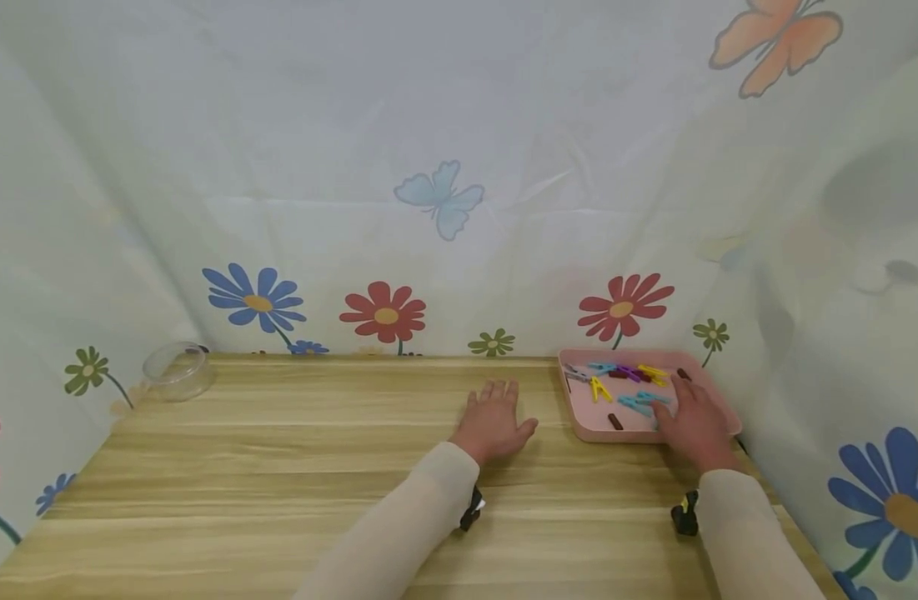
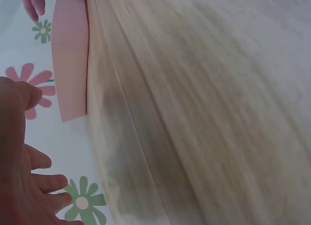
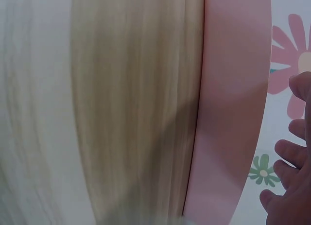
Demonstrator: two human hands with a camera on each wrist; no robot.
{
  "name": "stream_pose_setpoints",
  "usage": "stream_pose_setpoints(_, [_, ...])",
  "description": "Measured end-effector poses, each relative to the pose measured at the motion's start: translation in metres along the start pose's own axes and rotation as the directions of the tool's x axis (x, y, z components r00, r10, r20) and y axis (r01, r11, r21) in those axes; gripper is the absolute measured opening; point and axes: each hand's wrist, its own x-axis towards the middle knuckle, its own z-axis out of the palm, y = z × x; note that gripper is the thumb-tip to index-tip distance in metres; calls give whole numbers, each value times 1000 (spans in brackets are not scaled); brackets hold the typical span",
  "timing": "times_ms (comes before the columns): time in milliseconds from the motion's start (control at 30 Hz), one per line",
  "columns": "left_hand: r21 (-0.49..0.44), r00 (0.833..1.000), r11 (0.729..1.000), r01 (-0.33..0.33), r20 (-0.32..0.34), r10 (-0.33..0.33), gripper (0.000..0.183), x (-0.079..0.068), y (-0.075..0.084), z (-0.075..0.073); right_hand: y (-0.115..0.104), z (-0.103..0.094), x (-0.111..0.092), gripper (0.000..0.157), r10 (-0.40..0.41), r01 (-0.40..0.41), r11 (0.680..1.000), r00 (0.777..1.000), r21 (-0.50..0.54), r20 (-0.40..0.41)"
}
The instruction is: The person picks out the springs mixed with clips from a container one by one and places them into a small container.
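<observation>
Left hand (image 1: 494, 423) is spread over the table (image 1: 278, 467), nine o'clock of the pink tray (image 1: 624, 437); right hand (image 1: 696, 423), fingers parted, hangs at the tray's four o'clock, contact unclear, and a light fingertip pinch from above should suit the blue clips (image 1: 636, 406) near centre.

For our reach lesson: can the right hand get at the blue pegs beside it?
Probably yes: the right hand is over the tray, close to the blue pegs, nothing visibly blocking it.

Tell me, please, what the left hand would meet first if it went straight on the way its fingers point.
Across the tabletop, the left hand would probably first meet the printed backdrop, around the small green flower; depth is unclear.
</observation>
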Motion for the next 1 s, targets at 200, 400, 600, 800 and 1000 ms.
stream_pose_setpoints(200, [-6,1000,1000,4,15,-4,74,6,6,2,7,-4,1,69,-18,18,1000,999,11,-30])
stream_pose_setpoints(400, [-19,1000,1000,-1,28,1,74,7,12,8,18,-1,1,71,6,-5,999,1000,33,-30])
stream_pose_setpoints(600, [-30,999,1000,-1,41,2,73,9,17,13,26,3,2,71,47,-46,998,998,34,-37])
stream_pose_setpoints(800, [-33,999,999,-6,48,7,73,10,22,13,35,4,4,71,47,-46,998,998,40,-36])
stream_pose_setpoints(1000, [-67,999,998,-14,46,17,73,10,28,18,41,2,3,71,63,-62,997,998,52,-27])
